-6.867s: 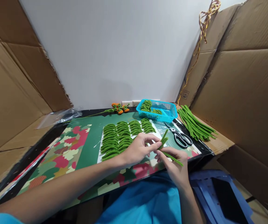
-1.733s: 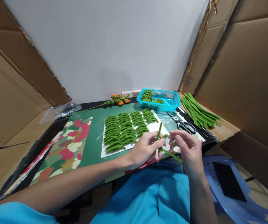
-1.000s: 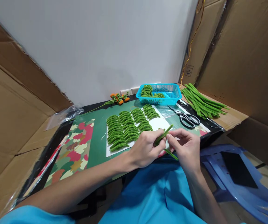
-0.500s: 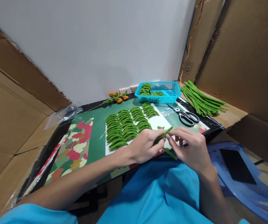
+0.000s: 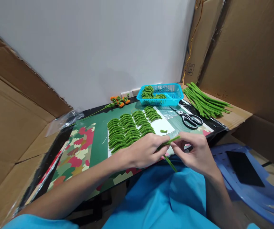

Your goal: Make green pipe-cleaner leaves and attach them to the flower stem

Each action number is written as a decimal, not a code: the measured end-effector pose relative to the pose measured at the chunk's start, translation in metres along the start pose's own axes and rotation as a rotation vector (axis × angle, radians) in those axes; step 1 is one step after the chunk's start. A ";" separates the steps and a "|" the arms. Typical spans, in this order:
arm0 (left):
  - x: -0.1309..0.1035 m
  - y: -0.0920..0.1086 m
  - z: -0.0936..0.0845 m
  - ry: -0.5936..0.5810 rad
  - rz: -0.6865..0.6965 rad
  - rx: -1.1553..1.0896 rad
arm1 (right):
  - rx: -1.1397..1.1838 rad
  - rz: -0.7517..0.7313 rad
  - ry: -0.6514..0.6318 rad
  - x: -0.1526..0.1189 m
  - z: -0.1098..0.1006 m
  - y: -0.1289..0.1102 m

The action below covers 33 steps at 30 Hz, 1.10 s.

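Between thumb and fingers, my left hand (image 5: 148, 149) pinches a green pipe cleaner (image 5: 170, 163), one end of which hangs down below the fingers. My right hand (image 5: 194, 151) has its thumb and index finger closed on the upper part, near the tip that sticks out to the right. Part of the pipe cleaner is hidden by the left fingers. Beyond the hands, bent green pipe cleaner pieces (image 5: 116, 133) lie in several neat columns on a white sheet (image 5: 164, 124). A small twisted green piece (image 5: 163, 131) rests alone on that sheet.
A blue basket (image 5: 160, 101) with more bent pieces stands at the back. To its right lie black-handled scissors (image 5: 189, 120) and a bundle of straight green pipe cleaners (image 5: 206, 101). Orange flowers (image 5: 120, 101) lie at back left. A blue plastic chair (image 5: 234, 187) stands at right.
Both hands have shifted slightly with the pipe cleaner. Its upper tip now points more to the right, and its lower end hangs more steeply. The small twisted piece shows more fully.
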State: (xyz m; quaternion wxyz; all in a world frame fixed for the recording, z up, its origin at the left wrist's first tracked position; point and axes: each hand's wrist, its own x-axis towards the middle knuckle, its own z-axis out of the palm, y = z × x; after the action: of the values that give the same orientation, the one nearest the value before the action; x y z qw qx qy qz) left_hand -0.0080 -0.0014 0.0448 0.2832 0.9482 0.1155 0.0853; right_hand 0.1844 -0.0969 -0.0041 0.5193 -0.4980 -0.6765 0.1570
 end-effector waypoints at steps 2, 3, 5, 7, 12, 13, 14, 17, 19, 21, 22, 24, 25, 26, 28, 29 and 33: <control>0.000 0.000 0.000 -0.023 -0.023 0.017 | -0.029 -0.036 0.015 -0.001 0.002 0.001; -0.001 0.000 0.000 -0.026 -0.026 0.023 | -0.031 -0.044 0.029 -0.001 0.004 0.001; -0.001 0.001 0.000 -0.009 -0.018 0.026 | 0.004 -0.032 0.082 -0.002 0.008 0.001; -0.002 0.001 0.000 0.027 -0.005 0.018 | 0.102 0.025 0.138 -0.002 0.012 0.001; 0.000 0.001 0.002 0.142 -0.017 -0.003 | 0.457 0.270 0.116 0.003 0.014 0.002; 0.000 0.002 0.004 0.180 -0.016 -0.002 | 0.512 0.304 0.116 0.004 0.014 0.001; 0.000 0.003 0.007 0.226 -0.013 0.005 | 0.557 0.326 0.131 0.004 0.014 0.001; -0.003 0.006 0.016 0.376 -0.003 0.008 | 0.654 0.355 0.230 0.004 0.022 -0.004; -0.006 0.009 0.023 0.430 0.024 -0.047 | 0.725 0.368 0.283 0.003 0.029 -0.009; -0.009 0.011 0.028 0.472 0.078 -0.097 | 0.779 0.365 0.314 0.003 0.034 -0.014; -0.010 0.012 0.029 0.494 0.102 -0.115 | 0.785 0.355 0.324 0.003 0.034 -0.017; -0.010 0.014 0.028 0.517 0.097 -0.168 | 0.769 0.331 0.323 0.003 0.033 -0.021; -0.009 0.016 0.027 0.508 0.070 -0.213 | 0.761 0.322 0.309 0.003 0.031 -0.022; -0.009 0.017 0.025 0.491 0.040 -0.259 | 0.758 0.319 0.288 0.003 0.028 -0.022; -0.008 0.018 0.023 0.475 -0.002 -0.316 | 0.779 0.324 0.233 0.003 0.023 -0.020; -0.007 0.019 0.021 0.474 -0.005 -0.320 | 0.800 0.333 0.209 0.003 0.022 -0.018; -0.008 0.016 0.021 0.465 0.031 -0.262 | 0.865 0.387 0.167 0.003 0.022 -0.013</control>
State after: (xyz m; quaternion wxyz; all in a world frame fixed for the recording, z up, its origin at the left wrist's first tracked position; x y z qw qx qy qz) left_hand -0.0079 -0.0276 0.0354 0.3678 0.8601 0.1510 0.3196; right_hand 0.1590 -0.0940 -0.0019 0.6927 -0.3637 -0.4001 0.4773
